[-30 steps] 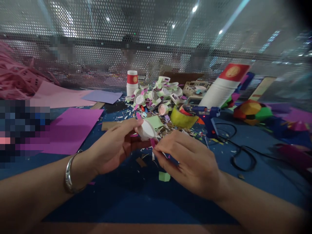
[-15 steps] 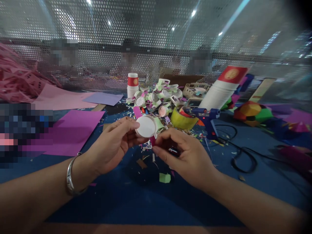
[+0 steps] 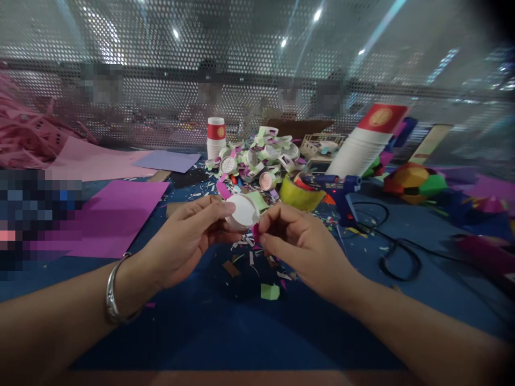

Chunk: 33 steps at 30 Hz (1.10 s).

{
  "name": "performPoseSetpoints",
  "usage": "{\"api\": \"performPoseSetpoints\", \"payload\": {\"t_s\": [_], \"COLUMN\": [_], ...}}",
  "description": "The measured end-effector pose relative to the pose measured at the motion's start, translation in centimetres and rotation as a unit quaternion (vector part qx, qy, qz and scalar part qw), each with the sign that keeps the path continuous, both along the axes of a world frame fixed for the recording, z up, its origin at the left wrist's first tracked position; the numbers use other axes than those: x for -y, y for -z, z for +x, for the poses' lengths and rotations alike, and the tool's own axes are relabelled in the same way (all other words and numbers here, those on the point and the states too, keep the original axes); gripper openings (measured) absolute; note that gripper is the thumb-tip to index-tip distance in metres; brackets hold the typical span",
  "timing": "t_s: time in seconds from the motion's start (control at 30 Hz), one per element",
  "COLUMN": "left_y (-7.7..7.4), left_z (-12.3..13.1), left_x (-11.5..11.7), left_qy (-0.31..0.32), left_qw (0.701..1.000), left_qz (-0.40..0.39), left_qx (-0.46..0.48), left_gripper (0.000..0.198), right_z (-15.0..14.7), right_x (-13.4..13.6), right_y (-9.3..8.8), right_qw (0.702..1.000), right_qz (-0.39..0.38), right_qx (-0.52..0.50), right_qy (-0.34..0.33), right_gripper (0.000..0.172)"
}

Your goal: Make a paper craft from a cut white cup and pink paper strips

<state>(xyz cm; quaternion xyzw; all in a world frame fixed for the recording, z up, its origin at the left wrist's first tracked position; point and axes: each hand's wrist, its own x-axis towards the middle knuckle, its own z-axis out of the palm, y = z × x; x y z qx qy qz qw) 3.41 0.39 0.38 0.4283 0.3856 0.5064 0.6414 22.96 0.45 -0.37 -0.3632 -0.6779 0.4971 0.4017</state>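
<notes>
Disc [image 3: 243, 210], white and round, held above the bench [image 3: 225, 335] between the two hands. The left hand [image 3: 177, 246], with a bracelet [image 3: 112, 292] at its wrist, has its grip closed on the disc's left edge, thumb upon the pale face. The right hand [image 3: 309, 252] has a narrow grip: thumb and forefinger pinch a magenta strip [image 3: 255, 232] at the disc's lower right. A magenta tab [image 3: 223, 188] shows at the upper left of the disc. Beyond lies a pile [image 3: 257, 155] of rounds with green and purple pieces; an upright cup stack [image 3: 216, 140] stands at its left. To the right, a glue gun [image 3: 344, 190] stands beside a yellow ring [image 3: 300, 194]. A magenta sheet [image 3: 120, 217] lies to the left.
</notes>
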Motion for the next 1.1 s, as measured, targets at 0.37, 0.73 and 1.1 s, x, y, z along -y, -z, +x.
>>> {"api": "performPoseSetpoints", "payload": {"t_s": [0.37, 0.73, 1.1], "left_y": [0.17, 0.11, 0.11], "left_z": [-0.02, -0.04, 0.09], "left_x": [-0.04, -0.05, -0.15], "left_qy": [-0.002, 0.02, 0.021], "left_qw": [0.999, 0.999, 0.999], "left_qz": [-0.009, 0.002, -0.028], "left_qx": [-0.033, -0.034, -0.009], "left_gripper": [0.023, 0.021, 0.02], "right_z": [0.12, -0.05, -0.34], "right_x": [-0.22, -0.32, -0.34], "right_y": [0.14, 0.37, 0.32], "right_qw": [0.999, 0.985, 0.987], "right_qz": [-0.036, -0.136, -0.129], "right_qx": [-0.019, -0.101, -0.09], "right_qy": [-0.01, -0.02, -0.026], "right_gripper": [0.007, 0.011, 0.01]}}
